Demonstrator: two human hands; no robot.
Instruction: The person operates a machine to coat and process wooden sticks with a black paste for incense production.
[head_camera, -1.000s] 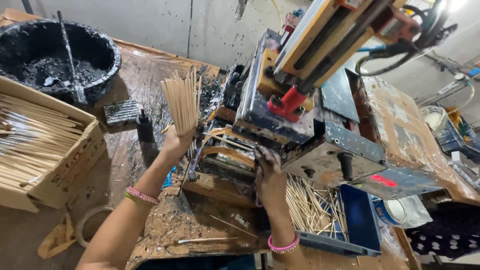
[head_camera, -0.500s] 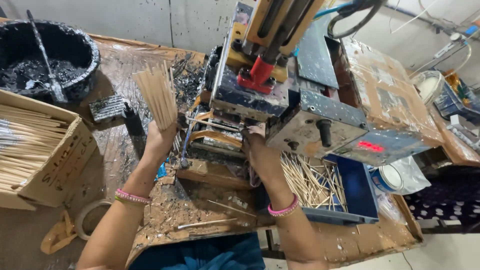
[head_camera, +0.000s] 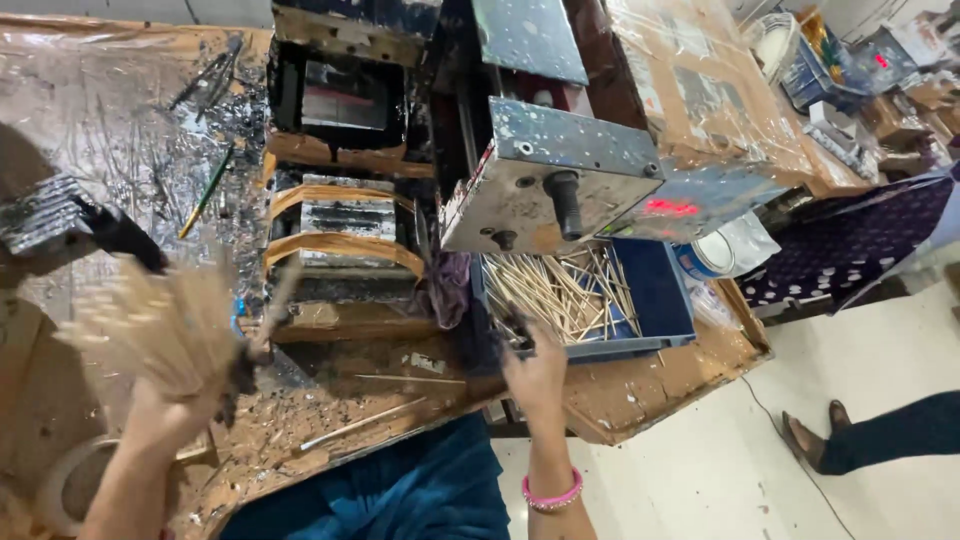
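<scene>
The left hand (head_camera: 165, 420) is clenched around a blurred fan of thin pale wooden sticks (head_camera: 150, 325), held upright in front of the paint-spattered grey metal machine (head_camera: 545, 185) and off to its left side, above the dirty plastic-covered brown surface (head_camera: 120, 110). The right hand (head_camera: 535, 365) sits just below the near edge of the shallow blue plastic tray (head_camera: 655, 300) that lies under the machine's front; its fingers are curled, but whether they pinch a stick I cannot tell. Judging from how things lie, the work looks partway along: the tray already holds a loose heap of the same pale sticks (head_camera: 560, 295), filling its left half while its right half is bare blue, and the bundle in the left hand remains large. To the right of the machine a white round tub (head_camera: 735, 245) stands, contents unclear
</scene>
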